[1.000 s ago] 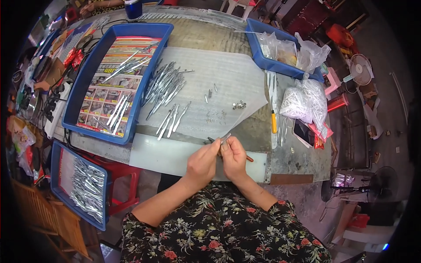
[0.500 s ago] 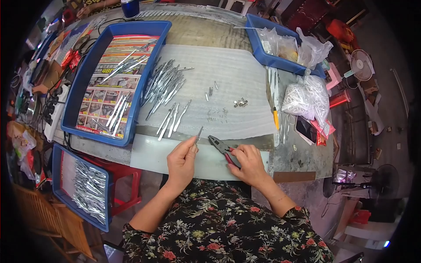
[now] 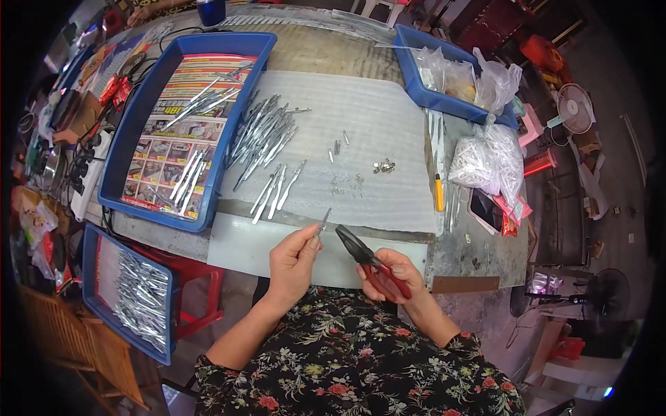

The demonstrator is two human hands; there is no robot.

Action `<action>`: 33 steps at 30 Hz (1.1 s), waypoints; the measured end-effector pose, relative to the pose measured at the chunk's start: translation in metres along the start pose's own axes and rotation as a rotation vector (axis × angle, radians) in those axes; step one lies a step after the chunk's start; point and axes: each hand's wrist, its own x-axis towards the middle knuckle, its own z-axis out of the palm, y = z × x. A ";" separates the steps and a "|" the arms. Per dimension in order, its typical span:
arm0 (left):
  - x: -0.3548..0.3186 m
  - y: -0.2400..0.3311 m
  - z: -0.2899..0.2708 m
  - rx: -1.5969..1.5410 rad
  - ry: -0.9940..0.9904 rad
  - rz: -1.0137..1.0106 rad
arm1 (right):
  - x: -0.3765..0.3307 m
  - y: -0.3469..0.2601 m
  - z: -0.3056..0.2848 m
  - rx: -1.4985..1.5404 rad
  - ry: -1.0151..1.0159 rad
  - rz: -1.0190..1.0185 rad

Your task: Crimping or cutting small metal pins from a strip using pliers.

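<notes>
Between the thumb and fingers of my left hand point(image 3: 293, 263) a slim silver metal piece point(image 3: 324, 220) sticks up; its lower part is hidden in my grip. My right hand point(image 3: 397, 274) is wrapped round the red handles of a pair of pliers point(image 3: 366, 256). The dark jaws point up and left, close to the metal piece but apart from it. Beyond my hands, several slim silver pieces point(image 3: 279, 188) lie on a white foam sheet point(image 3: 374, 104), with a larger heap point(image 3: 260, 135) behind them. Small round metal parts point(image 3: 384, 166) and tiny loose bits point(image 3: 347, 184) lie farther right.
A blue tray point(image 3: 208, 132) lined with printed paper stands at the left, holding more silver pieces. Lower left, another blue tray point(image 3: 142, 303) is full of them. At the right are a blue bin point(image 3: 444, 97) with plastic bags, a yellow-handled knife point(image 3: 438, 193) and a phone point(image 3: 483, 210).
My right hand has turned the pliers, so the red handles now show and the jaws sit lower and nearer me. My left hand has shifted slightly right with the metal piece.
</notes>
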 end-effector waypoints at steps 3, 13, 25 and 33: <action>0.000 0.002 0.002 0.010 -0.007 0.005 | 0.005 0.007 -0.001 0.050 -0.048 -0.051; 0.002 0.003 0.002 0.042 0.002 0.025 | 0.007 0.005 0.014 0.063 -0.011 -0.013; 0.004 -0.001 0.000 0.023 0.020 0.111 | 0.005 0.007 0.021 0.048 0.067 0.016; 0.003 0.004 0.000 0.031 0.030 0.097 | 0.007 0.009 0.022 0.074 0.018 0.048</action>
